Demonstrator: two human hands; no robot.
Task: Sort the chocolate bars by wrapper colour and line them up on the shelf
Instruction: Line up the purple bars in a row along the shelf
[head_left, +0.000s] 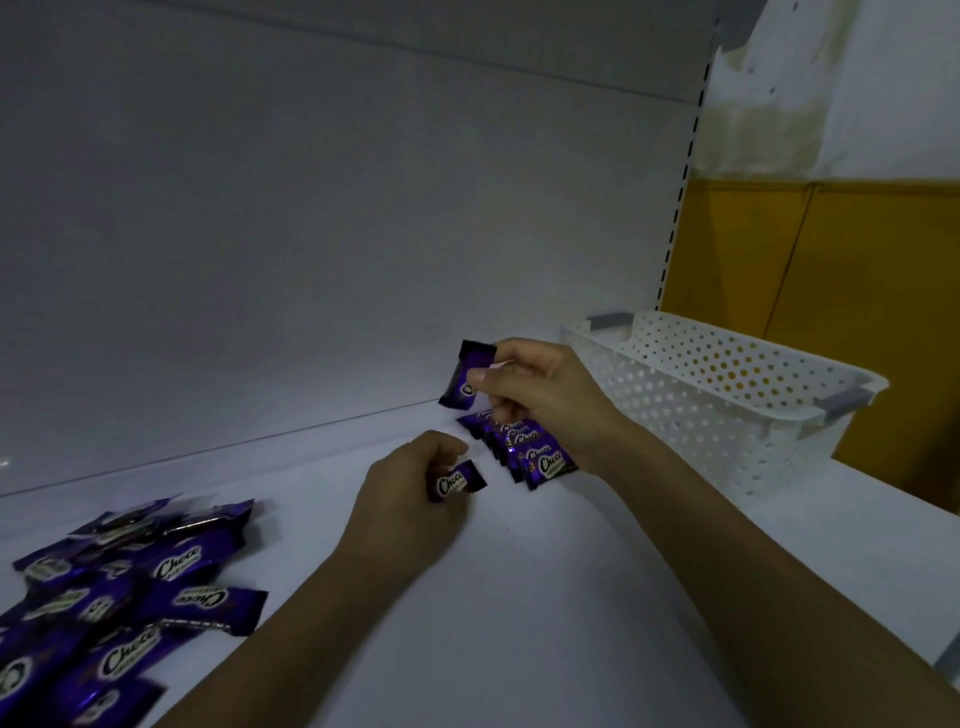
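Purple-wrapped chocolate bars lie in a loose heap (119, 587) at the front left corner of the shelf (519, 597), overlapping at mixed angles, with white "Choco" lettering showing on several. Two bare forearms reach from the front edge toward the back of the shelf. The left hand (410, 493) hovers near the middle of the shelf with its fingers curled round one small purple bar (457, 480), whose printed face points up and whose right end sticks out past the fingers. The right hand (540, 395) is higher and closer to the back edge. It pinches a second purple bar (462, 376) between thumb and fingertips and holds it nearly upright, slightly tilted, with the crimped end on top, just in front of the white back panel (311, 234). Directly under this hand, a short row of purple bars (524, 454) runs from the back edge toward the front. The bars are packed tightly and lean on one another, and the right wrist partly hides them. The bar in the left hand is just beside the front end of this row but does not touch it. A white perforated basket (727, 395) with grey handles sits at the back right corner of the shelf, just to the right of the row. What is inside it cannot be seen. A slotted upright (680, 182) rises behind the basket, and beyond that is a yellow wall (831, 260).
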